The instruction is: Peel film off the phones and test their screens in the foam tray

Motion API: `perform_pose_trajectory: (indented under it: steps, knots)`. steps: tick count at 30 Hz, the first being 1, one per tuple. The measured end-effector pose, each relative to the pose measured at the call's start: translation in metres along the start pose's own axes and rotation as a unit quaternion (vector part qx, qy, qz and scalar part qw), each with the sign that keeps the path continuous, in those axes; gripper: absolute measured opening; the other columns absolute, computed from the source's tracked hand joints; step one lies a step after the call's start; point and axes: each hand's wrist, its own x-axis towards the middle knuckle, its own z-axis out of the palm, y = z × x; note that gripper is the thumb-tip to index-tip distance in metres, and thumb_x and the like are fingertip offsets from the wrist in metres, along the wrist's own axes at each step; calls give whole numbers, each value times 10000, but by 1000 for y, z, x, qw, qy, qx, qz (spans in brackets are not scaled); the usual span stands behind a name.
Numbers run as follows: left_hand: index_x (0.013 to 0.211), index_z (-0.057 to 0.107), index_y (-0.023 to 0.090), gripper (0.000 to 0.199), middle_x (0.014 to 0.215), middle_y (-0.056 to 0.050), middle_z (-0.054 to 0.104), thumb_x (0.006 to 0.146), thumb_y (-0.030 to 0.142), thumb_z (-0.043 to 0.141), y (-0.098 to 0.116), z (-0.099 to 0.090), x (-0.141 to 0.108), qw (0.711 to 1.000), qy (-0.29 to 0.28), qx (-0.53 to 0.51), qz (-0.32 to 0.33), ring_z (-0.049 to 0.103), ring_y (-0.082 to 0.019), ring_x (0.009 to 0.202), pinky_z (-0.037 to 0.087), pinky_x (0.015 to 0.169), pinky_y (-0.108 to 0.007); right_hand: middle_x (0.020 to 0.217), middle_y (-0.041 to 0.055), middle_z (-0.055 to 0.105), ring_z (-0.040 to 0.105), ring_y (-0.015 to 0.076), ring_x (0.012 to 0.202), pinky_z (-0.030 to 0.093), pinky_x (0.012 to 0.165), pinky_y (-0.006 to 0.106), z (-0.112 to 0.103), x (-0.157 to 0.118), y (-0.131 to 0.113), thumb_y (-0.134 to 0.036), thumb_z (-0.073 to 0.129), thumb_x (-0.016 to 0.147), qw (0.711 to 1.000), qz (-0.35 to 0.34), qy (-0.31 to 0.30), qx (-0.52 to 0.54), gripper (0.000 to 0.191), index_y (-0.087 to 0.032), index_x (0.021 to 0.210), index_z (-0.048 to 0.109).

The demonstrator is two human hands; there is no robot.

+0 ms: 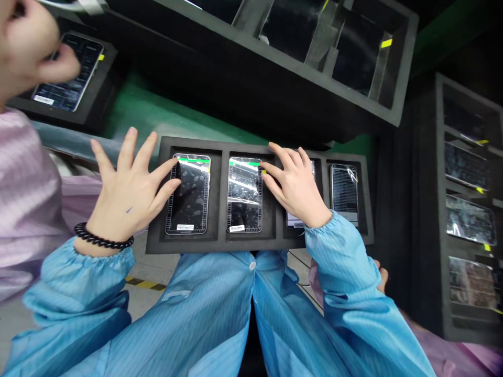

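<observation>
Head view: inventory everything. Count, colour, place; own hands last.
front tray: 1, dark grey, across lap
front-tray phones: 4, dark screens, one per compartment
other trays: 2, dark grey, top and right
devices in other trays: several, dark, count unclear
phone on block: 1, dark, upper left
tabs: several, yellow, by device edges
labels: at least 3, white, on phones
surface: 1, green, behind front tray
tape: 1, yellow-black, floor, lower left
co-workers' hands: 2, bare, upper left and right
co-workers' clothing: count unclear, pink, both sides
garment: 1, blue, on wearer
wristband: 1, black, left wrist
left hand: 1, bare, at leftmost phone
right hand: 1, bare, at second phone
</observation>
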Motion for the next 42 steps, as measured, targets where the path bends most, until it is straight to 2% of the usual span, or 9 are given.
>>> perform_pose_trajectory:
  steps: [5,9,13,20,26,28,31,36,42]
  knots:
    - [1394,566,189,573,1692,-180,219,1052,491,219,6,3,-1,1000,-6,7,-2,63,-381,1600,-11,1197,-785,1584,145,466,476,325,1387,298,1203,632,1,-1,-1,-364,384,1062,1000,-1,4,2,412,-196,1277,694]
    - [1440,520,222,564,1696,-172,210,1050,494,216,6,3,-2,1000,-6,7,-6,66,-378,1600,-3,1193,-791,1583,150,467,473,325,1392,300,1205,626,1,-1,-1,-355,383,1063,1000,-3,3,-3,415,-190,1291,688]
    - [1431,528,195,568,1684,-193,235,1050,481,220,7,2,-2,1000,-12,5,-11,68,-388,1598,-3,1192,-791,1574,146,477,477,316,1385,310,1201,621,1,-2,-3,-355,378,1064,1000,-6,9,-3,416,-190,1285,690]
    - [1511,429,205,610,1685,-179,246,1036,514,203,16,7,-10,1000,-12,-14,-21,71,-358,1604,-31,1216,-763,1562,154,493,492,323,1372,309,1200,636,2,-10,-7,-352,387,1059,1000,-13,20,-2,410,-184,1246,711]
    - [1506,466,301,618,1728,8,142,1000,572,235,13,8,-5,996,-20,-69,-56,27,-340,1605,-166,1270,-620,1581,172,469,493,332,1374,301,1202,638,5,-10,-8,-346,427,1047,1000,-9,22,-3,381,-158,1229,703]
    - [1502,465,343,605,1727,53,125,993,582,243,11,9,0,994,-11,-82,-65,24,-326,1605,-170,1270,-611,1593,172,454,492,334,1373,307,1198,640,7,-7,-8,-346,425,1045,1000,-8,23,0,379,-153,1231,693]
    - [1508,448,373,597,1722,63,134,986,589,256,11,8,4,994,-5,-87,-66,36,-327,1605,-164,1262,-628,1600,170,445,491,336,1371,312,1195,643,9,-4,-9,-341,416,1045,1000,-6,27,6,379,-153,1231,687]
    - [1520,437,325,588,1727,6,122,1006,551,265,16,6,-5,997,-13,-66,-47,30,-338,1605,-168,1251,-646,1597,161,452,495,324,1374,306,1206,633,8,-11,-10,-343,410,1052,1000,-12,29,0,390,-158,1263,680]
    - [1478,478,166,609,1687,-193,224,1046,496,205,22,8,-21,1000,1,4,-19,87,-389,1596,-19,1192,-794,1577,158,482,511,315,1366,327,1203,621,4,-24,-17,-345,410,1060,999,-26,27,-10,396,-155,1242,706]
